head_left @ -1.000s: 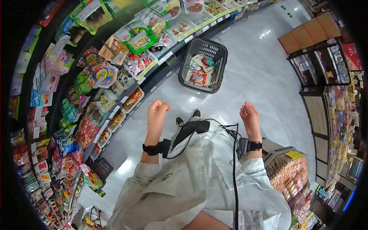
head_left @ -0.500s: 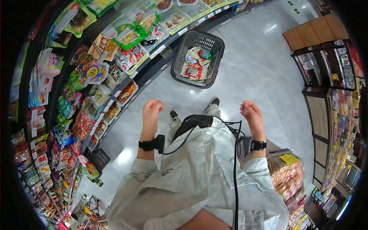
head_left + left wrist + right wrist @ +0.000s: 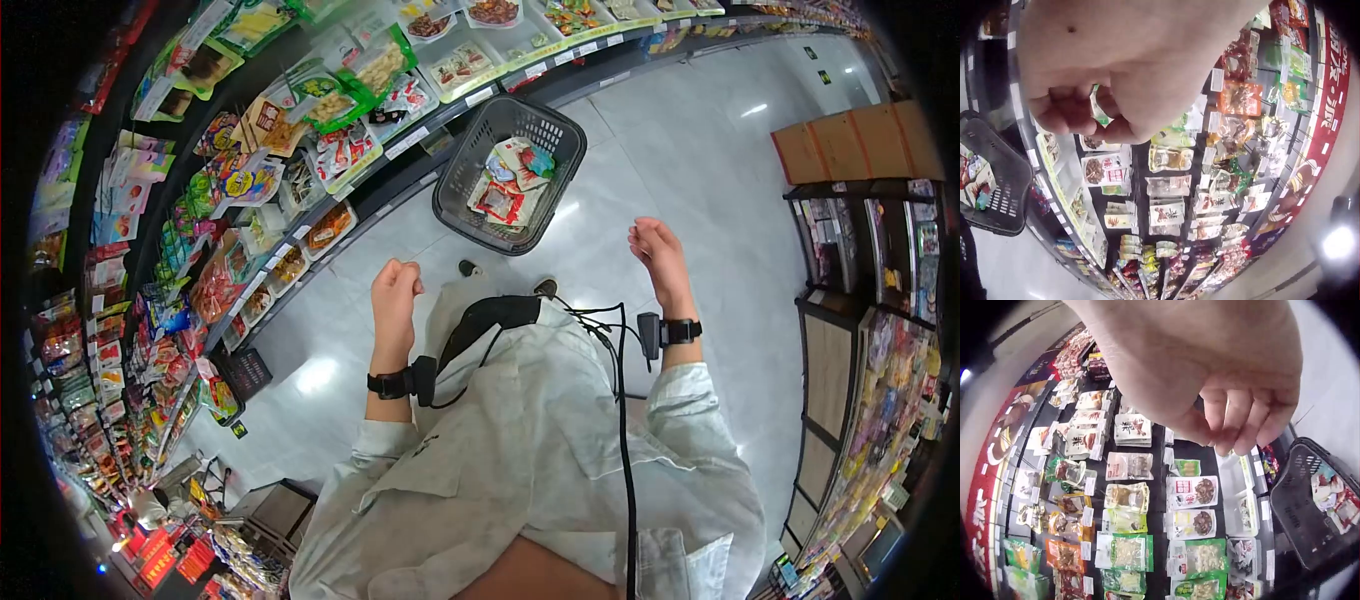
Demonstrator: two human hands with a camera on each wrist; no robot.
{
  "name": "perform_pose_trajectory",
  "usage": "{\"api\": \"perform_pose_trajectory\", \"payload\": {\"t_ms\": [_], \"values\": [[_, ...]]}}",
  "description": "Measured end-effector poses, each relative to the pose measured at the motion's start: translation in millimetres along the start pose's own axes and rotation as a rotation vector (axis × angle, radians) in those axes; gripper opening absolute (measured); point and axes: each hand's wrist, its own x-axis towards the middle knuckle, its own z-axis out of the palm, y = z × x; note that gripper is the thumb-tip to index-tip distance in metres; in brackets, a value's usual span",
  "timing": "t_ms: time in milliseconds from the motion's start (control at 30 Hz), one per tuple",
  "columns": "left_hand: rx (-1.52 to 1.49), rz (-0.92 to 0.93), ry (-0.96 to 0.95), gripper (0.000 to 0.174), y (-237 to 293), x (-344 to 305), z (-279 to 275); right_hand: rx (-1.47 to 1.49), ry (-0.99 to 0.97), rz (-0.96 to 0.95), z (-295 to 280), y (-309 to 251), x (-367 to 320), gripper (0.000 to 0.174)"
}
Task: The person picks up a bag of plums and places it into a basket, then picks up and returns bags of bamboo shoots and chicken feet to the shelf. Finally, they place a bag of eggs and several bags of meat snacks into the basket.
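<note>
The basket runs off the left edge in the left wrist view and off the right edge in the right wrist view. The shoes mostly hide under the shirt. Print on the shelf packets is too small to read.

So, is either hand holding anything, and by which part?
Nothing is held: the left hand is an empty fist, the right hand loosely curled and empty.
</note>
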Motion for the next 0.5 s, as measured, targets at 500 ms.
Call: {"api": "perform_pose_trajectory", "payload": {"t_ms": [500], "values": [[-0.127, -0.095, -0.071, 0.023, 1.0, 148.7, 75.7, -0.24, -0.317, 0.191, 66.5, -83.9, 159.1, 0.02]]}}
